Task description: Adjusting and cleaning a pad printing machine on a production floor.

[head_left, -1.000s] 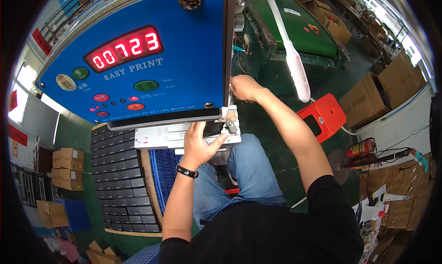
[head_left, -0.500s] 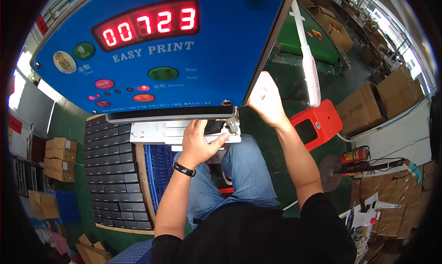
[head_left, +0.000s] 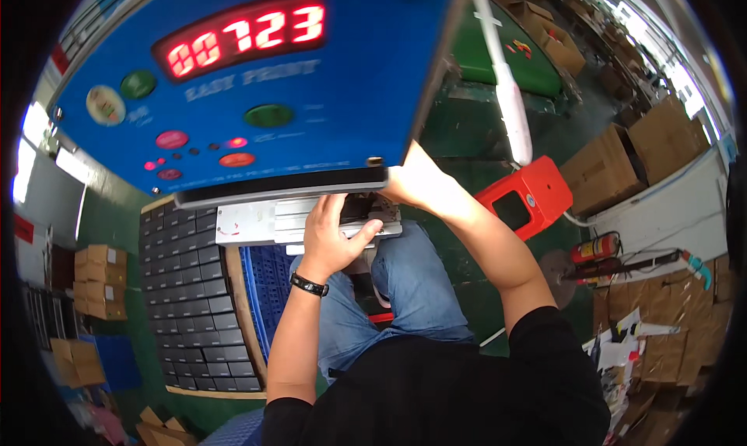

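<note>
A large blue machine [head_left: 233, 127] with a red lit digit display [head_left: 247, 35] and round coloured buttons fills the upper part of the view. Below its front edge sits a pale metal bed [head_left: 292, 216]. My left hand [head_left: 331, 242] rests on this bed with thumb and fingers apart, its fingertips close under the machine's edge. A black piece [head_left: 358, 206] lies between that thumb and the fingers, partly covered. My right hand [head_left: 408, 177] reaches in at the machine's lower right corner. The machine hides its fingers, so anything in them cannot be seen.
Rows of dark boxes [head_left: 191, 290] stand on a pallet at left, beside a blue plastic crate [head_left: 261, 290]. A red stool [head_left: 529, 197] and a white rod-like arm [head_left: 510, 103] are at right. Farther right are cartons [head_left: 599, 166] and a fire extinguisher [head_left: 595, 247].
My right hand has moved left, from beside the machine to behind its lower right corner. My left hand stays on the metal bed. The view has shifted slightly.
</note>
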The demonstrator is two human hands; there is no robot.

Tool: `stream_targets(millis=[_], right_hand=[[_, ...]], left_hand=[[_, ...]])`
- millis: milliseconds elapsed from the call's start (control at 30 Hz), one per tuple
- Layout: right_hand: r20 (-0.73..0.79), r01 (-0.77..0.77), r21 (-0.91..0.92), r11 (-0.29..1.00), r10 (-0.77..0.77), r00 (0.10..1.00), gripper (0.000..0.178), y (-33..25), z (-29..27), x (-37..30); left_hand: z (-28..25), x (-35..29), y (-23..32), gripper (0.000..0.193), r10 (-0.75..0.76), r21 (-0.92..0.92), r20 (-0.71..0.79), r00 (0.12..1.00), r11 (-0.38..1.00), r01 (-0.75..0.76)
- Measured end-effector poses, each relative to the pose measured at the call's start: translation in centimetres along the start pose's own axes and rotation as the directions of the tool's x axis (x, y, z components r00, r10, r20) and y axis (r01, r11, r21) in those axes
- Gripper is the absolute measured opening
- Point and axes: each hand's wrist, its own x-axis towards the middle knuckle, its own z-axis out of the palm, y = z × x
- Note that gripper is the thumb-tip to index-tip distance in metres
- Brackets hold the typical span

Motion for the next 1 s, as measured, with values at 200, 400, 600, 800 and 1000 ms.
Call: stream_targets(millis=[200, 400, 600, 800, 1000], right_hand=[[-0.477, -0.049, 0.272, 0.961, 0.179, 0.861, 0.028, 1.9, 1.9, -3.0], [-0.415, -0.127, 0.706, 0.697, 0.552, 0.724, 0.028, 10.5, 2.6, -5.1], [-0.124, -0.131, 0.944, 0.302, 0.696, 0.707, 0.027, 17.1, 5.2, -0.2], [-0.195, -0.399, 0.684, 0.610, 0.680, 0.706, 0.020, 20.9, 8.3, 4.7], [0.020, -0.391, 0.687, 0.613, 0.521, 0.853, 0.019, 23.4, 10.2, 8.0]], left_hand=[[0.4, 0.0, -0.8, 0.078, 0.001, -0.046, 0.001, 1.000, 0.999, -0.001], [0.4, -0.1, -2.2, 0.070, -0.195, -0.384, 0.080, 0.977, 0.899, 0.211], [0.0, -0.3, -2.7, 0.068, -0.266, -0.435, 0.066, 0.962, 0.860, 0.267], [-0.3, 0.2, -3.6, 0.062, -0.209, -0.428, 0.026, 0.978, 0.882, 0.199], [-0.4, -0.3, -3.5, 0.069, -0.228, -0.315, 0.014, 0.973, 0.923, 0.221]])
